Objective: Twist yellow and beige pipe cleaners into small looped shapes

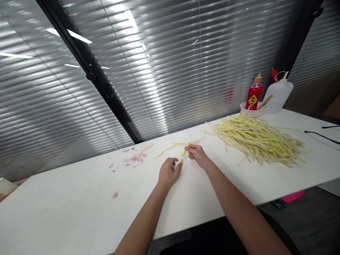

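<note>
My left hand (168,172) rests on the white table (79,202) with its fingers curled round the near end of a thin yellow-green stalk (183,154). My right hand (197,155) pinches the far end of the same stalk between thumb and fingertips. A loose yellow-green strand (170,148) lies just beyond my hands. A big heap of the same yellow-green stalks (259,139) is spread on the table to the right of my right hand.
Several small pink and purple rubber bands (135,158) lie scattered left of my hands. At the back right stand a red sauce bottle (254,94), a white squeeze bottle (278,94) and a small white bowl (251,111). A black cable (322,135) crosses the far right. Window blinds run behind the table.
</note>
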{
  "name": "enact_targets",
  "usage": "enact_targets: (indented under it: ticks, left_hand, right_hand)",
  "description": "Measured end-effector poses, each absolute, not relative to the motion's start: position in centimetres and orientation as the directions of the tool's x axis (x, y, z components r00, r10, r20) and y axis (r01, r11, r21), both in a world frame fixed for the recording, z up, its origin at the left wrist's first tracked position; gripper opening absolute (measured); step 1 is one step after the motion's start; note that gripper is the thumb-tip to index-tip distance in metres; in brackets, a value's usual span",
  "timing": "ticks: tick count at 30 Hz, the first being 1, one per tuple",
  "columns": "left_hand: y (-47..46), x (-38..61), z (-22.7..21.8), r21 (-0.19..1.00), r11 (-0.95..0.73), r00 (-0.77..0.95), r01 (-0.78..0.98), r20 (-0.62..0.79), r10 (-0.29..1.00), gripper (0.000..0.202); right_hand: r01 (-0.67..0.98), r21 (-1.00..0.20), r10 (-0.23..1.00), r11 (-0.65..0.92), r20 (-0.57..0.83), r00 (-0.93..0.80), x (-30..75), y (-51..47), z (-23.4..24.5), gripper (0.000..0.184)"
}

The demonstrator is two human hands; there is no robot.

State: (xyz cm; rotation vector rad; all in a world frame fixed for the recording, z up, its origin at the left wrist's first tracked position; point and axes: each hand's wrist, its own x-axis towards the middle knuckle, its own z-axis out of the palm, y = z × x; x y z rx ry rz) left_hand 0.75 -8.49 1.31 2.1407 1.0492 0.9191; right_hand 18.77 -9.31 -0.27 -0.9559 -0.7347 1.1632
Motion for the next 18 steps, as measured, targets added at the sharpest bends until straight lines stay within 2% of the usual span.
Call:
enact_targets:
  ticks: [7, 11, 13, 15, 18]
  left_hand:
    - [-8.0, 1.3, 0.8, 0.647, -0.569, 0.52, 0.509, 0.295, 0.801, 0.013]
    - [-7.3, 1.0, 0.7, 0.739, -0.542, 0.472, 0.4, 0.341, 0.813, 0.015]
    - [-7.0, 0.8, 0.6, 0.835, -0.441, 0.424, 0.33, 0.286, 0.859, 0.019]
    - [-6.7, 0.7, 0.6, 0.939, -0.263, 0.391, 0.222, 0.162, 0.906, 0.025]
    - [-6.5, 0.8, 0.8, 1.0, -0.013, 0.391, -0.022, 0.02, 0.92, 0.033]
  right_hand:
    - [-0.39, -0.915, 0.965, 0.107, 0.001, 0.264, 18.3, -9.0, 0.2, 0.04]
    - [-0.352, -0.931, 0.97, 0.096, 0.008, 0.244, 18.4, -9.0, 0.4, 0.04]
    - [-0.286, -0.954, 0.981, 0.088, 0.034, 0.191, 18.5, -9.2, 0.6, 0.04]
    - [-0.191, -0.977, 0.991, 0.091, 0.071, 0.111, 18.4, -9.6, 0.8, 0.039]
    - [-0.057, -0.995, 0.996, 0.086, 0.085, 0.016, 18.0, -10.0, 1.0, 0.038]
